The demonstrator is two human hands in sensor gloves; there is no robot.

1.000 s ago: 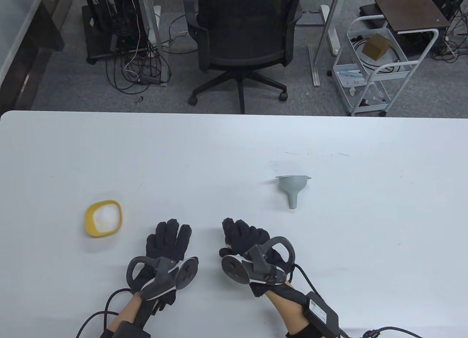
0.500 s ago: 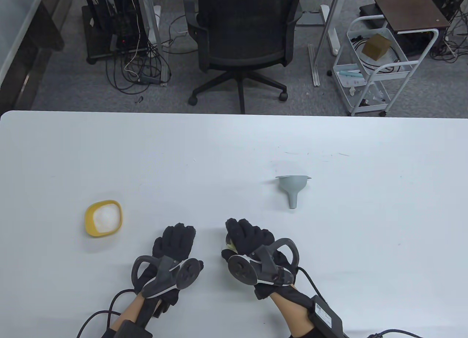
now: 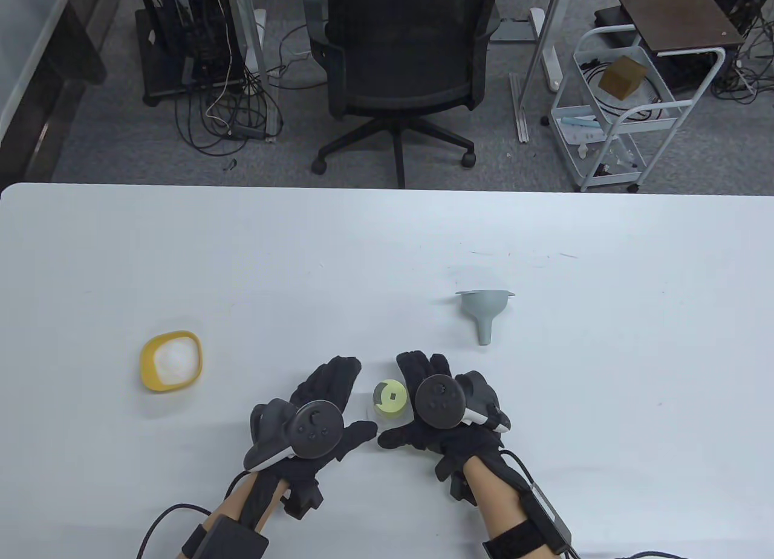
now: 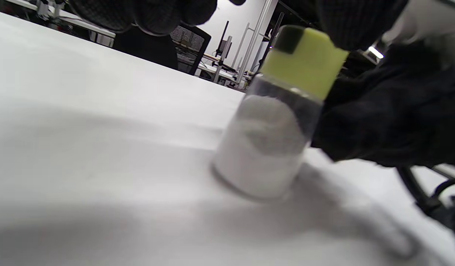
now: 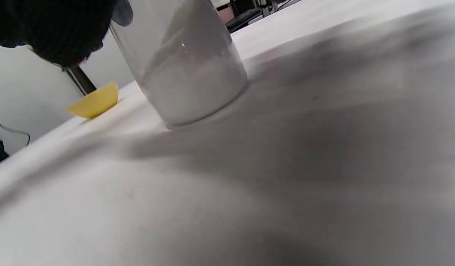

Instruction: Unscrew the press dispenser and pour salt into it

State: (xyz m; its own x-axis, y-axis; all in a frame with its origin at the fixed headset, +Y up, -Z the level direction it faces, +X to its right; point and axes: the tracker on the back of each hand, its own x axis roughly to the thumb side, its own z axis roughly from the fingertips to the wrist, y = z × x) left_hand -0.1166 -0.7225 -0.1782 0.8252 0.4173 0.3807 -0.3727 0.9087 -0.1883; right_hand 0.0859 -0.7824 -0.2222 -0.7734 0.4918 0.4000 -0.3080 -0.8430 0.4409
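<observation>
While a wide white table [image 3: 387,251] fills the scene, a person in black sensor gloves works near its front edge. A yellow bowl of salt [image 3: 171,360] sits well off to the left, and a grey funnel [image 3: 484,313] lies on its side to the right and farther back; both look set out within reach for the pouring step to come. Between the hands stands the press dispenser [image 4: 279,111], a small clear jar already partly full of white grains, upright on the table with a lime-green cap [image 3: 390,397] on top. The right hand [image 3: 444,411] sits close against the dispenser's right side, fingers curved toward it and touching the cap area in the left wrist view, probably to steady it. Whether it truly grips is not clear. The left hand [image 3: 314,417] rests just beside it on the left, fingers loosely spread, holding nothing. Unscrewing has not yet begun, judging by the seated cap.
</observation>
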